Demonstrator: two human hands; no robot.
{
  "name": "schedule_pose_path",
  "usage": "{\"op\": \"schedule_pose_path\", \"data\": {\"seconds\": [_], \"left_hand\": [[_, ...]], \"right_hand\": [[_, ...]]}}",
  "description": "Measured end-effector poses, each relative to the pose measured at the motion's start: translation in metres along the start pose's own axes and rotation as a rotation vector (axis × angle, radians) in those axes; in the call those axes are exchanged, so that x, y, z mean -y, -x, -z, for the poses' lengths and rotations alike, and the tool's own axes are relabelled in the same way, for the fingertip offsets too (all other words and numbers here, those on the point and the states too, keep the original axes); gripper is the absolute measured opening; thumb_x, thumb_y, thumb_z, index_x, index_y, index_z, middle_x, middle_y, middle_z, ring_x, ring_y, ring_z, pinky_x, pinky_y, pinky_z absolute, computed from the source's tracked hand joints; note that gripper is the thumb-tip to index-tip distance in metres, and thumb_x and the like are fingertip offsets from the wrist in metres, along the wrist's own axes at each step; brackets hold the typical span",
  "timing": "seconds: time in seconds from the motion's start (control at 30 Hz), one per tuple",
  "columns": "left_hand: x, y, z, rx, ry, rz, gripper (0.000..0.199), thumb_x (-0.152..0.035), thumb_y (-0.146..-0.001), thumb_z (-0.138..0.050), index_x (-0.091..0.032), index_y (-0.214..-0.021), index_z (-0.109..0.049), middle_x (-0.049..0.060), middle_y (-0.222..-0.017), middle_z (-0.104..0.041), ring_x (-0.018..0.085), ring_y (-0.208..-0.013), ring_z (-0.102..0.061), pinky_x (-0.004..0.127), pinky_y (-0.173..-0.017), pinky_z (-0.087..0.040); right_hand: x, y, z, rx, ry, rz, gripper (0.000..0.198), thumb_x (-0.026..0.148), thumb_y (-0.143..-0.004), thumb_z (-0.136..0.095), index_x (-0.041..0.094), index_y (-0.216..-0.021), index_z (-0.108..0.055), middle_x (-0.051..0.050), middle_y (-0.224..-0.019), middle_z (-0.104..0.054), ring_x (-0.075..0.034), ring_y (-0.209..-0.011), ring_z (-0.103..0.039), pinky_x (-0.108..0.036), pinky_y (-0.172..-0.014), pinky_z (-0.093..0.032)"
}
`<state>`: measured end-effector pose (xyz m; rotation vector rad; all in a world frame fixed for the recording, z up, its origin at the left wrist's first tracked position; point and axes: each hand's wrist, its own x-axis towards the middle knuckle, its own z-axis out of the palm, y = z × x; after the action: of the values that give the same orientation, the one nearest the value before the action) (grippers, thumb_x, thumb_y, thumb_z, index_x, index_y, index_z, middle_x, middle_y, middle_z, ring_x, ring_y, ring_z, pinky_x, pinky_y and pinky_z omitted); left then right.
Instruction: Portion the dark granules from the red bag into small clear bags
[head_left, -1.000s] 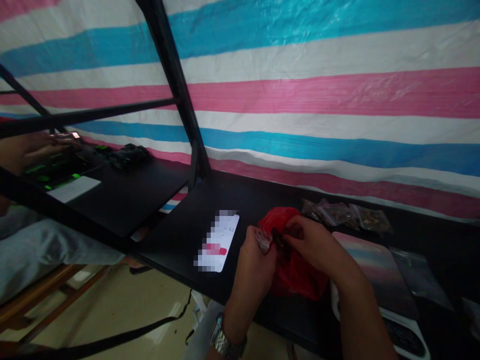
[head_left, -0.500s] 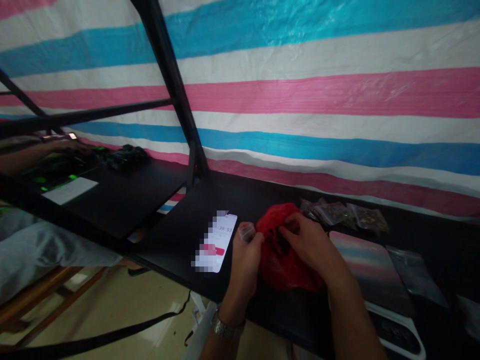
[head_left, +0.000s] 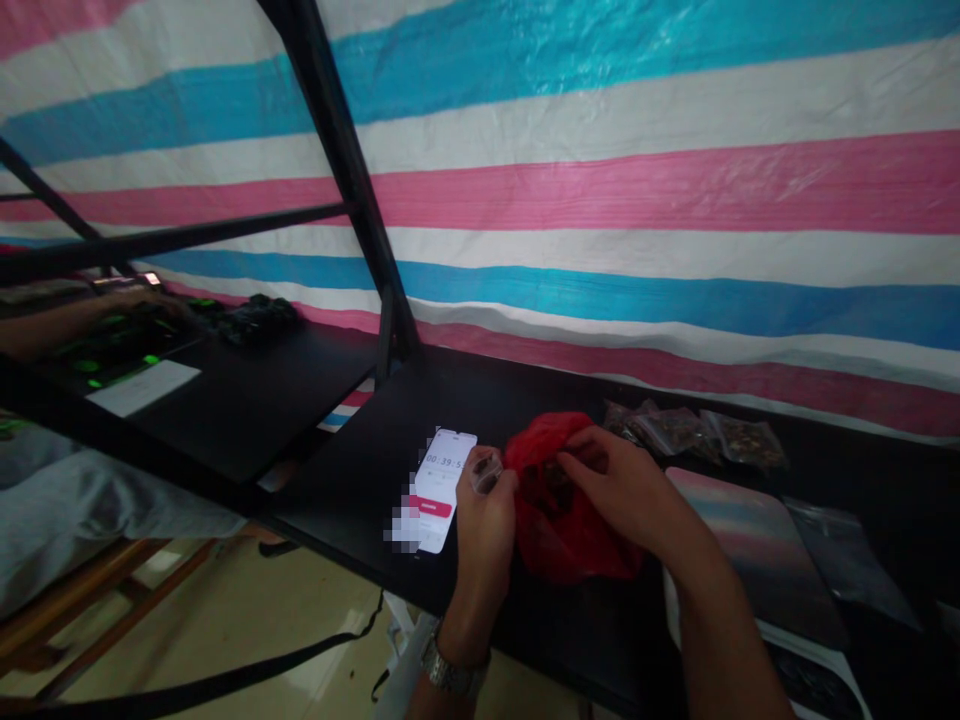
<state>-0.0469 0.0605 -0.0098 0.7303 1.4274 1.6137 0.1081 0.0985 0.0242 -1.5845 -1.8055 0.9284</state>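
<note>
Red plastic bag (head_left: 574,550): placed between phone (head_left: 437,478) and digital scale (head_left: 765,540), mouth opened.
Left hand (head_left: 487,525): small clear bag (head_left: 486,474) is clamped by curled fingers.
Right hand (head_left: 619,478): fingers are bent at the red mouth; whether anything is pinched cannot be told.

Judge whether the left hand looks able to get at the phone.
Probably yes: the phone lies beside the left hand with nothing visible between them, though that hand holds a small clear bag.

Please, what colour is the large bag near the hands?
The large bag is red; see the head view.
</note>
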Motion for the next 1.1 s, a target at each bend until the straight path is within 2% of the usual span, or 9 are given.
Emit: {"op": "schedule_pose_path", "data": {"seconds": [0.1,0.23,0.4,0.57,0.77,1.0,1.1], "left_hand": [[0.001,-0.002,0.002,-0.004,0.03,0.003,0.014,-0.019,-0.064,-0.059,-0.023,-0.074,-0.05,-0.005,-0.074,-0.046,0.013,-0.069,-0.043,0.025,-0.064,-0.039],[0.001,-0.004,0.004,0.034,0.061,0.009,0.015,-0.019,-0.062,-0.058,-0.023,-0.072,-0.048,-0.005,-0.072,-0.043,0.013,-0.066,-0.04,0.025,-0.06,-0.036],[-0.002,-0.005,0.007,0.007,0.044,-0.034,0.013,-0.018,-0.062,-0.058,-0.023,-0.07,-0.049,-0.005,-0.07,-0.043,0.013,-0.066,-0.04,0.025,-0.061,-0.036],[-0.002,-0.006,0.007,-0.004,0.077,-0.036,0.015,-0.018,-0.06,-0.059,-0.022,-0.07,-0.049,-0.005,-0.07,-0.044,0.013,-0.067,-0.042,0.025,-0.061,-0.037],[0.002,-0.007,0.009,0.028,0.088,-0.024,0.015,-0.018,-0.064,-0.059,-0.023,-0.07,-0.046,-0.006,-0.069,-0.042,0.013,-0.064,-0.039,0.025,-0.058,-0.035],[-0.004,-0.006,0.009,0.046,0.109,-0.012,0.016,-0.017,-0.061,-0.058,-0.023,-0.069,-0.046,-0.006,-0.069,-0.04,0.012,-0.063,-0.036,0.024,-0.057,-0.034],[-0.004,-0.006,0.009,0.072,0.13,-0.003,0.016,-0.017,-0.06,-0.058,-0.023,-0.069,-0.046,-0.006,-0.07,-0.04,0.011,-0.062,-0.036,0.025,-0.056,-0.033]], "right_hand": [[0.008,0.002,-0.005,0.018,0.012,0.002,0.008,0.024,-0.095,-0.066,0.024,-0.097,-0.073,-0.005,-0.097,-0.082,-0.022,-0.089,-0.076,-0.032,-0.08,-0.053],[0.018,0.003,-0.013,-0.039,0.049,-0.019,0.009,0.023,-0.096,-0.065,0.023,-0.096,-0.073,-0.007,-0.1,-0.082,-0.023,-0.093,-0.076,-0.033,-0.081,-0.053],[0.026,0.005,-0.013,-0.015,0.012,-0.019,0.006,0.024,-0.096,-0.066,0.023,-0.096,-0.072,-0.004,-0.094,-0.081,-0.021,-0.087,-0.075,-0.033,-0.081,-0.051],[0.024,0.002,-0.024,0.036,-0.006,-0.019,0.007,0.025,-0.096,-0.066,0.022,-0.098,-0.073,-0.007,-0.101,-0.082,-0.022,-0.093,-0.075,-0.032,-0.082,-0.051],[0.017,-0.005,-0.037,-0.084,0.136,-0.051,0.007,0.027,-0.096,-0.066,0.022,-0.098,-0.069,-0.01,-0.101,-0.081,-0.024,-0.091,-0.076,-0.033,-0.08,-0.051],[0.019,-0.006,-0.037,-0.097,0.15,-0.091,0.015,0.029,-0.098,-0.064,0.019,-0.106,-0.072,-0.015,-0.111,-0.081,-0.028,-0.103,-0.077,-0.036,-0.087,-0.053],[0.019,-0.006,-0.035,-0.095,0.126,-0.093,0.014,0.028,-0.098,-0.064,0.02,-0.106,-0.072,-0.013,-0.111,-0.081,-0.028,-0.105,-0.077,-0.035,-0.088,-0.053]]}}
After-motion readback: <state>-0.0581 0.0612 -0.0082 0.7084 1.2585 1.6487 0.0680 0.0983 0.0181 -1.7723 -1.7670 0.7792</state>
